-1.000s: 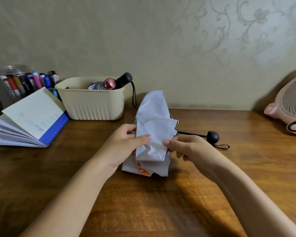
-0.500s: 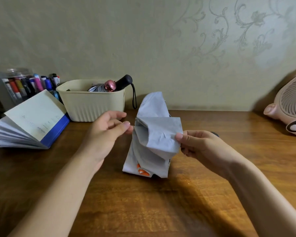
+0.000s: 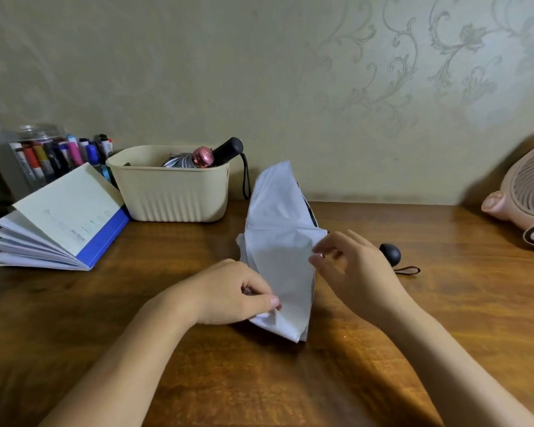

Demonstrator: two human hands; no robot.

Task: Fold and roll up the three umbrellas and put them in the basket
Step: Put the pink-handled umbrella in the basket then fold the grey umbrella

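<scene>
A white umbrella (image 3: 279, 254) lies loosely folded on the wooden table, its black round handle (image 3: 390, 254) with a wrist loop sticking out to the right. My left hand (image 3: 228, 292) pinches the canopy's lower left edge near the table. My right hand (image 3: 349, 261) hovers at the canopy's right edge with fingers apart, thumb and forefinger close around a small shiny piece. A cream ribbed basket (image 3: 170, 195) at the back left holds two rolled umbrellas, one with a pink handle (image 3: 203, 156), one with a black handle (image 3: 228, 148).
An open blue-covered notebook (image 3: 62, 220) stands left of the basket, with a clear jar of markers (image 3: 43, 152) behind it. A pink desk fan (image 3: 527, 198) sits at the right edge. The wall runs just behind the basket.
My left hand dropped from the upper fold to the canopy's lower left edge and pinched it. My right hand let go of the fold's corner, which now lies flat, uncovering the black handle.
</scene>
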